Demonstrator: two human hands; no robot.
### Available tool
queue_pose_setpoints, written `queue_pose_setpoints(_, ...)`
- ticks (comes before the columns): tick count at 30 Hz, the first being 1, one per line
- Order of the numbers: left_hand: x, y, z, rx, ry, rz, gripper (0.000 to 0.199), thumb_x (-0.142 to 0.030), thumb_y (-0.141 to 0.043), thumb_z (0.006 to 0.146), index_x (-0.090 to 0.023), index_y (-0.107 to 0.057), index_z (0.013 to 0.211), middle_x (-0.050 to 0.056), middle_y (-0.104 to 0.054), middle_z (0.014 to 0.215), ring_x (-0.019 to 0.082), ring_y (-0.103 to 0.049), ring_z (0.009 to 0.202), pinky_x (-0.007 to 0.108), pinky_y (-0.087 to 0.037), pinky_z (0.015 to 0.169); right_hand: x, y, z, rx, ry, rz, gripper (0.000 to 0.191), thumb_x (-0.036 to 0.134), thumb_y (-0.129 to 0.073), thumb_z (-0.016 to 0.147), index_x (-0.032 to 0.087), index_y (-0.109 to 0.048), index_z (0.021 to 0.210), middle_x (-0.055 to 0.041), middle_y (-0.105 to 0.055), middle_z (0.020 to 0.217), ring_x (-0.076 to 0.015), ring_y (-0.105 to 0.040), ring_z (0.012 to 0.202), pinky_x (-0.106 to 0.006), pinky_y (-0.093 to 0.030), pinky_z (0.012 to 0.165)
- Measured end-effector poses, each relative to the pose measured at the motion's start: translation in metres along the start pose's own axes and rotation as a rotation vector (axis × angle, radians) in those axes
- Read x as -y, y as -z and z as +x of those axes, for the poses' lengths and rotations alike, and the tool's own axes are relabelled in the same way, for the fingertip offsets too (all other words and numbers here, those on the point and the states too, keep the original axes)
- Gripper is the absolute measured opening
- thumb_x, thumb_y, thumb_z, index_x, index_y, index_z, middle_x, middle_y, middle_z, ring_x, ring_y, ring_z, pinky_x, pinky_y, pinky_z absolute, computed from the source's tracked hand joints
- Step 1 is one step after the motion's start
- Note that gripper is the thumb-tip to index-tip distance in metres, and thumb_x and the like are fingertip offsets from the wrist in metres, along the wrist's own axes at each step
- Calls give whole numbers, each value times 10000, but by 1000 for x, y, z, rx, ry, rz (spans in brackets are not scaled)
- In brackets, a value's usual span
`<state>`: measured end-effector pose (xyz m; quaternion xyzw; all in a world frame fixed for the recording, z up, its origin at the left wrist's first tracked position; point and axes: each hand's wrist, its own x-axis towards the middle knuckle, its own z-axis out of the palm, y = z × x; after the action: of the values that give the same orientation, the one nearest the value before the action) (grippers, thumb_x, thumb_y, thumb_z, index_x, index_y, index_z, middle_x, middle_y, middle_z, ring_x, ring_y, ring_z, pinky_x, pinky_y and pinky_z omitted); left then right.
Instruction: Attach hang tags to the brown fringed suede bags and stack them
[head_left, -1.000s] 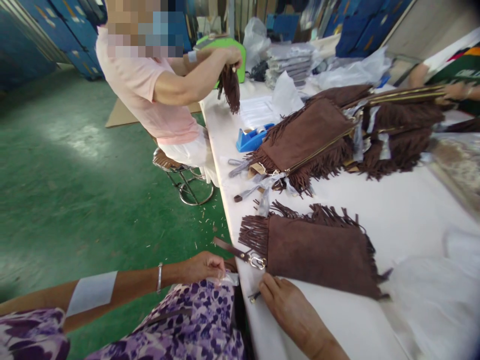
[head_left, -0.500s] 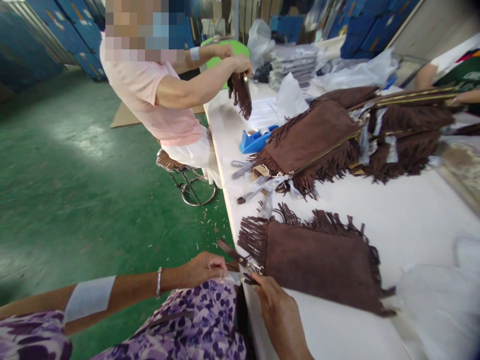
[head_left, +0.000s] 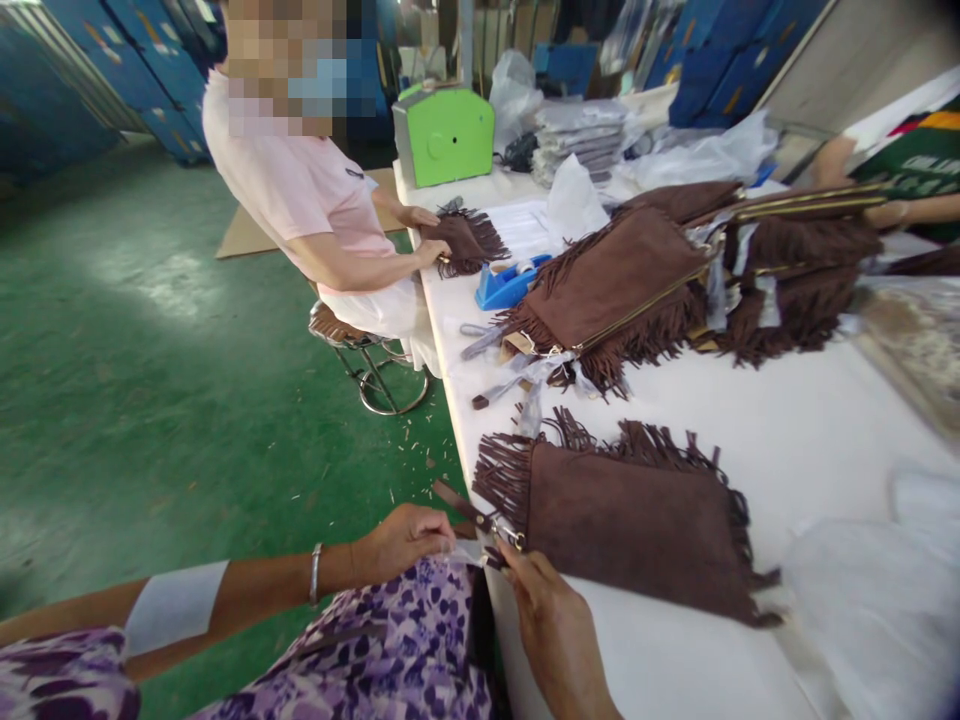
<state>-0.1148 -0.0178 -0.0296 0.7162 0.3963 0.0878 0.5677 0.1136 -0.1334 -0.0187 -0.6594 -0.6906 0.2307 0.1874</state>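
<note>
A dark brown fringed bag point(head_left: 630, 515) lies flat at the near edge of the white table, its strap point(head_left: 457, 503) and metal clasp point(head_left: 508, 535) at the left end. My right hand point(head_left: 555, 620) is closed on the strap end just below the clasp. To its left, past the table edge and above my lap, my left hand point(head_left: 405, 545) pinches a strip of clear plastic film point(head_left: 466, 550). The film stretches from those fingers to the strap end by my right fingers. My fingers partly hide the strap end.
More fringed bags point(head_left: 626, 270) are piled farther back, near a blue tape dispenser point(head_left: 510, 283). A co-worker point(head_left: 300, 190) sits at the left with a small fringed piece point(head_left: 469, 240) beside a green machine point(head_left: 452, 138). White plastic point(head_left: 885, 590) lies at the right.
The co-worker has lowered the small fringed piece onto the table, uncovering the green machine. My hands keep nearly the same hold on the film and strap; the view has shifted slightly.
</note>
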Motion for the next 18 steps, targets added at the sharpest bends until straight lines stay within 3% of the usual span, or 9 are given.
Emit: queue_pose_setpoints(18, -10, -4, -6, -42, -67, 190, 235, -339, -530, 936, -174, -683, 870, 11, -692, 854, 139, -628, 800, 205, -431, 736, 4, 6, 3, 88, -22, 23, 428, 106, -358, 941, 249, -583, 1275, -51, -650, 981, -174, -671, 789, -265, -528, 693)
